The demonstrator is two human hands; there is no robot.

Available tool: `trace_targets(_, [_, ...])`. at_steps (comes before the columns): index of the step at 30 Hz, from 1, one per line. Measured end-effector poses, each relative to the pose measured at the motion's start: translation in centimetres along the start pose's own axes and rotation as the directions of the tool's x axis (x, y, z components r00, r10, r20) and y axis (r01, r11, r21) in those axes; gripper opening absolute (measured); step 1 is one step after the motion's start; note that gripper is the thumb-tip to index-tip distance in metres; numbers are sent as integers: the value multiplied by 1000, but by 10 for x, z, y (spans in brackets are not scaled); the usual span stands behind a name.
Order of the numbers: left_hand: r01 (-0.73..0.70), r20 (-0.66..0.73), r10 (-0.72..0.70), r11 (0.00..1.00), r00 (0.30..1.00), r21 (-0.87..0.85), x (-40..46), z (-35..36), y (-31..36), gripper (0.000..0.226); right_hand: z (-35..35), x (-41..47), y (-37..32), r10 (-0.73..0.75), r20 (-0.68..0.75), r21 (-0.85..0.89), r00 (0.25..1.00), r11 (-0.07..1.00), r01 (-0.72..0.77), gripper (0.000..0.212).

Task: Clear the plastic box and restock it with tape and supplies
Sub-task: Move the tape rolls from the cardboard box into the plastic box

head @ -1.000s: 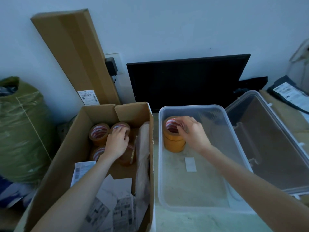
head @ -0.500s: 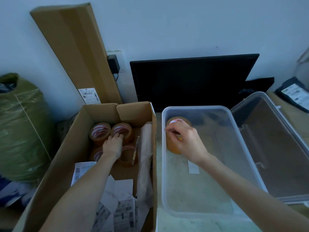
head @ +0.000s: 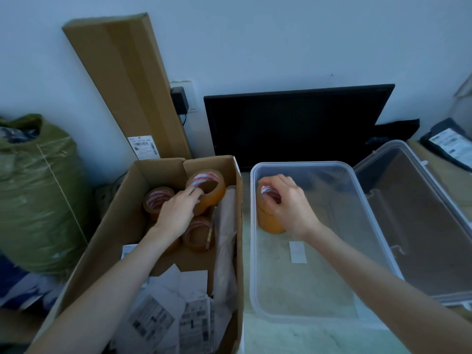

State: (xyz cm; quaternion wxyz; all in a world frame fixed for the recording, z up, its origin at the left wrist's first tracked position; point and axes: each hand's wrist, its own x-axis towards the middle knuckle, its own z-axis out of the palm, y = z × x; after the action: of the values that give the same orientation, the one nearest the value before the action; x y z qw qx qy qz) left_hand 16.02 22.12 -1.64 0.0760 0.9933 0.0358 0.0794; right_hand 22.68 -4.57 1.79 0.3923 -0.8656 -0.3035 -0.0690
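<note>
A clear plastic box (head: 329,319) sits on the table right of an open cardboard box (head: 229,251). In the plastic box's far left corner stands a stack of amber tape rolls (head: 268,221); my right hand (head: 286,204) pinches the rim of its top roll. Inside the cardboard box my left hand (head: 176,213) holds a tilted amber tape roll (head: 212,190) lifted above the others, with fingers hooked into its core. Other tape rolls (head: 157,198) stay in that box, one (head: 199,233) just below my wrist.
Printed paper labels (head: 166,315) fill the cardboard box's near end. The clear lid (head: 419,226) lies right of the plastic box. A black monitor (head: 293,123) and a long flat carton (head: 127,85) lean on the wall. A green sack (head: 33,187) stands at left.
My left hand has lifted one tape roll up and tilted it toward the box's right wall. My right hand has stayed on the stack in the plastic box.
</note>
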Motion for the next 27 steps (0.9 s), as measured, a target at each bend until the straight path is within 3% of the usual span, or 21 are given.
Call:
trace_targets(6, [-258,-114,265,964,958,66,-4,-30,42,35,-3,0,0,2,177,-42,984,999,5,57])
trace_targets(9, [-338,-142,345,938,928,70,-3,-35,60,41,-4,-5,1,-4,212,-11,977,1000,6,51])
trace_targets(12, [-387,-159,393,920,906,64,-2,-35,76,40,-10,-10,4,-21,140,69,990,998,11,36])
trace_targets(21, [-388,-263,355,917,897,-86,-6,-26,98,34,-19,-15,14,20,28,-3,999,1000,-20,30])
trace_targets(27, [-203,-298,127,949,946,-242,-17,-10,89,37,-13,-17,26,236,-3,43,972,971,-236,24])
